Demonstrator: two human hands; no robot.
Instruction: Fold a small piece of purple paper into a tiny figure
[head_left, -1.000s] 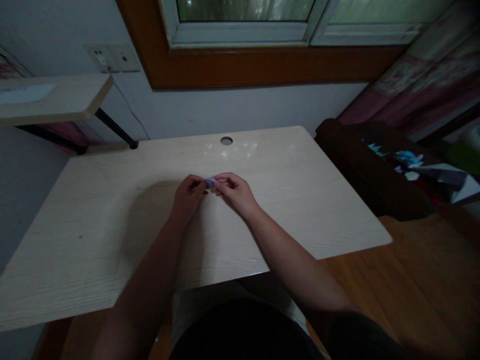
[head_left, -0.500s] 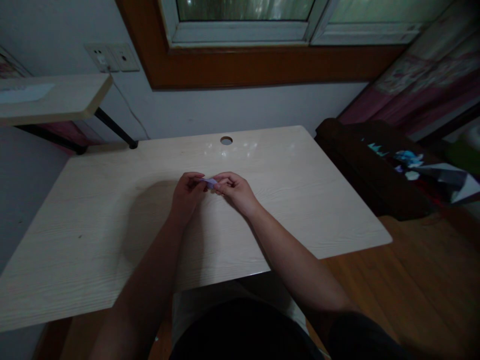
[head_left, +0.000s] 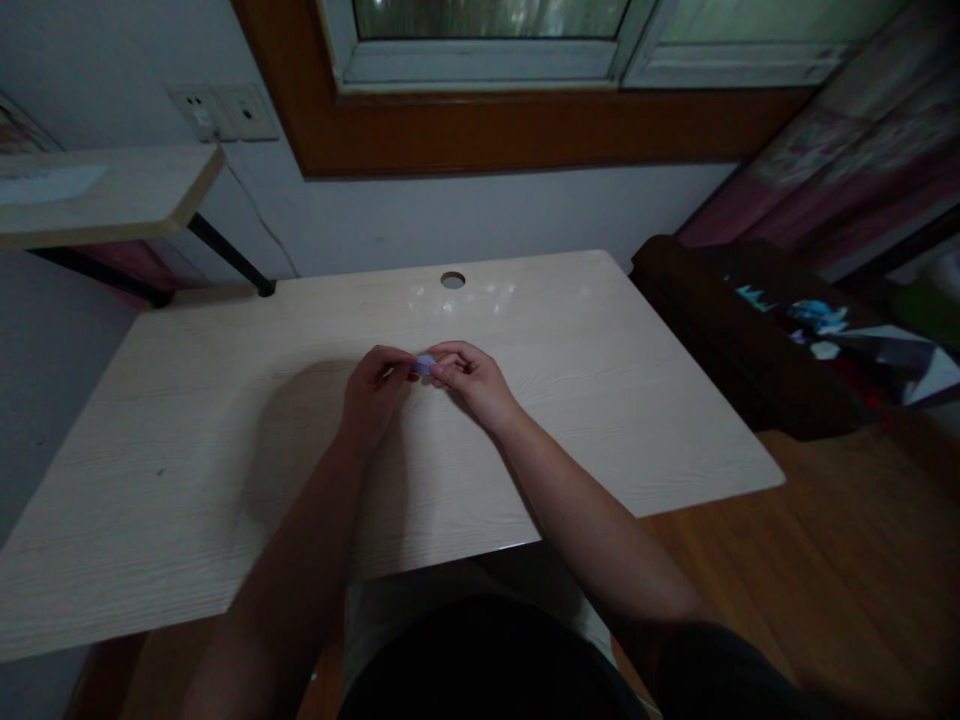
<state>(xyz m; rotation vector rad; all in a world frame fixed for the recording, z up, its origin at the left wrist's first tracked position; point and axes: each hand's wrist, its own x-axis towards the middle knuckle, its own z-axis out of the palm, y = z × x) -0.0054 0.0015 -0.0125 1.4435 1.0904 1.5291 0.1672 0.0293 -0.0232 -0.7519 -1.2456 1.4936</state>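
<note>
A small purple piece [head_left: 424,365] is held between the two hands above the middle part of the desk [head_left: 615,400], well in from the left and right edges. Its left end is pinched by the left hand [head_left: 370,390] in a narrow grip, thumb and fingertips brought close together. Its right end is pinched by the right hand [head_left: 474,382] in a similarly narrow grip, with the fingers curled. Most of the piece is covered by the fingertips, so its full shape cannot be told, nor whether the desk is touched by it. The forearms are extended across the near edge, and a broad shadow is cast on the desk to the left of the left hand. Close to the far edge, beyond the piece, the desk is pierced by a round hole [head_left: 453,281]. At the far left corner a shelf [head_left: 172,190] is carried on black legs [head_left: 232,255]. Past the right edge, dark brown furniture [head_left: 720,345] is seen, with crumpled blue material [head_left: 819,317] lying on it.
</note>
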